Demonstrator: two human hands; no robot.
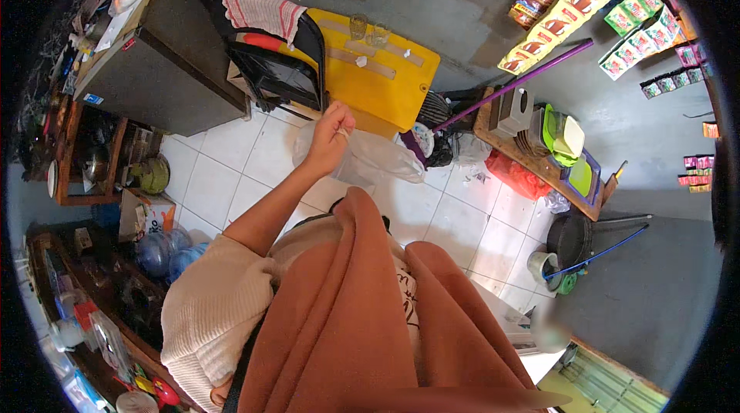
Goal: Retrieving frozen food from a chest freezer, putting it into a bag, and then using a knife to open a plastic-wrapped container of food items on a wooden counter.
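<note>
Clutching a translucent plastic bag (pixel 391 161) above white floor tiles (pixel 260 152), the left hand (pixel 330 137) is clenched; picking up seems done, setting down not yet; right hand unseen

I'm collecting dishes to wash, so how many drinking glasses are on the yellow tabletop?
2. One clear glass is near the far edge of the yellow tabletop; the other glass is just to its right.

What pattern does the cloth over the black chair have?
White cloth with red stripes; best in head view.
</note>
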